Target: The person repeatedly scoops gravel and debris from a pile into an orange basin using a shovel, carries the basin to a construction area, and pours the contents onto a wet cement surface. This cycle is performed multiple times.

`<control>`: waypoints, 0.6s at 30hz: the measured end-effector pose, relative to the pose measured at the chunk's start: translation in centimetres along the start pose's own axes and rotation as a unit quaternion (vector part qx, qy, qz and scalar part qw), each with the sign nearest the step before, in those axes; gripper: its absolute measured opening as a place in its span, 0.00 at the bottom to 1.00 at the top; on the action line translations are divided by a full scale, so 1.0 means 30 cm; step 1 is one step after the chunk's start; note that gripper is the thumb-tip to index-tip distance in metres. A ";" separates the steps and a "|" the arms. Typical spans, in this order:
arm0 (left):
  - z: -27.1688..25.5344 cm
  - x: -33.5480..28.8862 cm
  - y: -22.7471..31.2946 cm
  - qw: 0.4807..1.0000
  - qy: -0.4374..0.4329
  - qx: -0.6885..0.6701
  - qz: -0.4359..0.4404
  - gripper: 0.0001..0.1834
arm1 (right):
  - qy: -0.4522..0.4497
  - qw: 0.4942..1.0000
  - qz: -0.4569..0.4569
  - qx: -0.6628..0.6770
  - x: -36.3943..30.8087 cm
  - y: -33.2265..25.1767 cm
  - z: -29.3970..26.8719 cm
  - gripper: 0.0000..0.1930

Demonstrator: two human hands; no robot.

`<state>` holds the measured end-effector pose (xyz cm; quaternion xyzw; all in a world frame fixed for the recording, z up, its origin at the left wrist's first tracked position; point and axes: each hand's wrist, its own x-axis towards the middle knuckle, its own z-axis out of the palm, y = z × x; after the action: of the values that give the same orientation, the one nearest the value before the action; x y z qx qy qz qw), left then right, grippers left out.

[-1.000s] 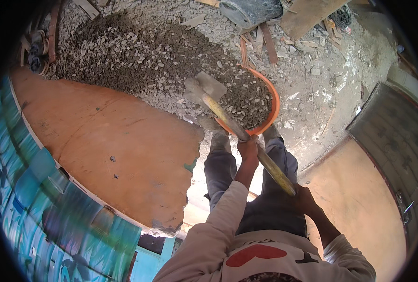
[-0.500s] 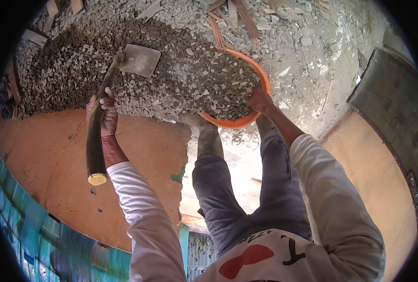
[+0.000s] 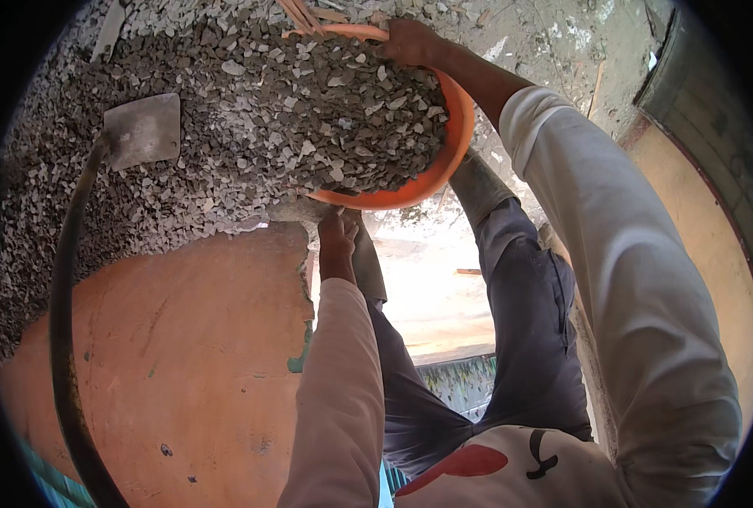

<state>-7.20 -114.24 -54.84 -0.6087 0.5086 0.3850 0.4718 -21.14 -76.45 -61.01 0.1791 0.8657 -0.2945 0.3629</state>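
Observation:
An orange basin point(image 3: 459, 140) filled with grey crushed stone point(image 3: 368, 118) lies tilted against the gravel heap, its open side to the left. At its far rim my right hand point(image 3: 412, 42) is closed around the edge. My left hand point(image 3: 337, 235) is at the near rim, its fingers curled up under the edge and partly hidden. Off to the left, a hoe rests with its flat metal blade point(image 3: 143, 131) on the stones. Its long dark handle point(image 3: 61, 313) runs down toward the lower left, and neither hand touches it.
A gravel heap point(image 3: 215, 152) spreads across the left and far side. Splintered wood strips point(image 3: 302, 15) stick out beyond the basin. An orange-painted wall point(image 3: 190, 356) with a broken edge stands at near left; a dark panel point(image 3: 703, 144) is at the right.
My left hand has let go of the hoe and moved right to the basin's near rim. My right hand has shifted to the far rim. The hoe now lies farther left in view.

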 end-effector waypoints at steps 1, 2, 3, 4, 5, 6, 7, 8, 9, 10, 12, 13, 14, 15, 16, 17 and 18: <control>-0.037 0.118 -0.092 1.000 -0.006 -0.018 0.009 0.16 | -0.047 0.999 -0.019 -0.001 0.055 -0.018 0.042 0.20; -0.009 0.185 -0.131 0.999 -0.008 -0.038 0.011 0.16 | -0.086 0.996 -0.019 -0.004 0.083 0.023 0.050 0.20; 0.025 0.207 -0.144 0.998 -0.008 -0.057 0.015 0.16 | -0.126 0.992 -0.018 -0.003 0.088 0.039 0.031 0.20; 0.047 0.231 -0.146 0.995 0.010 -0.095 0.018 0.17 | -0.150 0.983 0.028 0.106 0.103 0.045 0.009 0.18; 0.040 0.230 -0.155 0.989 0.036 -0.143 0.019 0.17 | -0.180 0.959 0.066 0.210 0.111 -0.027 -0.010 0.16; 0.029 0.233 -0.156 0.985 0.031 -0.169 0.021 0.18 | -0.202 0.922 0.110 0.312 0.109 -0.064 -0.011 0.15; 0.041 0.243 -0.142 0.982 0.005 -0.190 0.016 0.18 | -0.203 0.926 0.117 0.295 0.106 -0.060 -0.005 0.16; 0.054 0.248 -0.124 0.977 -0.023 -0.211 0.012 0.18 | -0.202 0.932 0.122 0.276 0.110 -0.050 -0.008 0.17; 0.054 0.255 -0.115 0.971 -0.048 -0.235 0.009 0.18 | -0.204 0.937 0.123 0.257 0.118 -0.047 -0.012 0.17; 0.061 0.262 -0.108 0.962 -0.073 -0.263 0.027 0.15 | -0.177 0.960 0.106 0.192 0.115 -0.057 0.000 0.18; 0.030 0.329 -0.168 0.952 -0.133 -0.147 0.233 0.11 | -0.111 0.989 0.069 0.063 0.080 -0.075 0.034 0.21; 0.007 0.313 -0.164 0.945 -0.147 -0.156 0.245 0.10 | -0.114 0.991 0.058 0.028 0.059 -0.096 0.060 0.21; -0.012 0.300 -0.167 0.936 -0.165 -0.175 0.256 0.09 | -0.113 0.993 0.043 -0.017 0.027 -0.142 0.066 0.21; 0.016 0.230 -0.134 0.932 -0.187 -0.257 0.176 0.08 | -0.107 0.992 0.035 -0.057 0.009 -0.141 0.071 0.21; 0.044 0.146 -0.104 0.914 -0.209 -0.335 0.094 0.07 | -0.118 0.990 0.027 -0.066 -0.020 -0.139 0.072 0.21; 0.058 0.079 -0.074 0.925 -0.195 -0.312 0.098 0.07 | -0.122 0.990 0.020 -0.074 -0.042 -0.126 0.058 0.22; 0.049 0.020 -0.048 0.933 -0.176 -0.294 0.108 0.07 | -0.121 0.989 0.006 -0.086 -0.082 -0.157 0.043 0.21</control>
<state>-5.65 -112.91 -55.53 -0.5843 0.3442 0.6667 0.3092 -21.28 -81.09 -58.13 0.1153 0.8366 -0.2360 0.4808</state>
